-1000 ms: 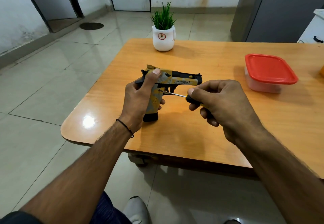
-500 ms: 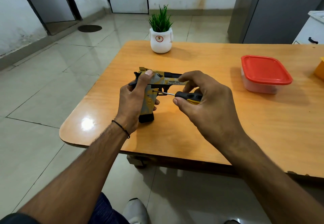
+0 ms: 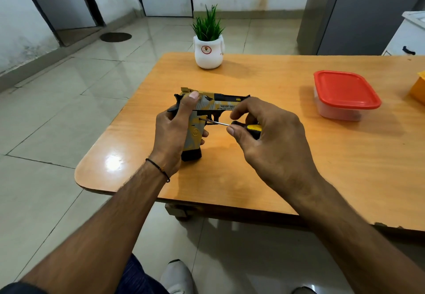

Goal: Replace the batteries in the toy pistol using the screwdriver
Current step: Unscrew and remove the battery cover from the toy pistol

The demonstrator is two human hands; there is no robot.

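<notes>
Toy pistol (image 3: 213, 105) stands upright near the front left corner of the worktop (image 3: 356, 167), its black base down on the wood and its barrel pointing right. Its body is mottled yellow and grey, with a black hammer at the rear, a black stretch along the top of the slide and the words "DESERT EAGLE" printed in dark letters on the side. A round emblem shows on the grip.

The left hand (image 3: 171, 135) is wrapped round the grip from behind, thumb raised against the rear of the slide and fingertips showing at the grip's front. The right hand (image 3: 271, 142) pinches the screwdriver (image 3: 251, 128) by its black and yellow handle between thumb and curled fingers. The thin metal shaft runs left and slightly up, its tip against the upper side of the grip just behind the trigger. The right forefinger curls in front of the muzzle; whether it touches the slide I cannot tell.

A thin dark band (image 3: 158, 169) circles the left wrist. Further back on the worktop stands a white pot of green grass-like leaves (image 3: 208, 52). Well to the right sits a clear tub with a red lid (image 3: 345, 91).
</notes>
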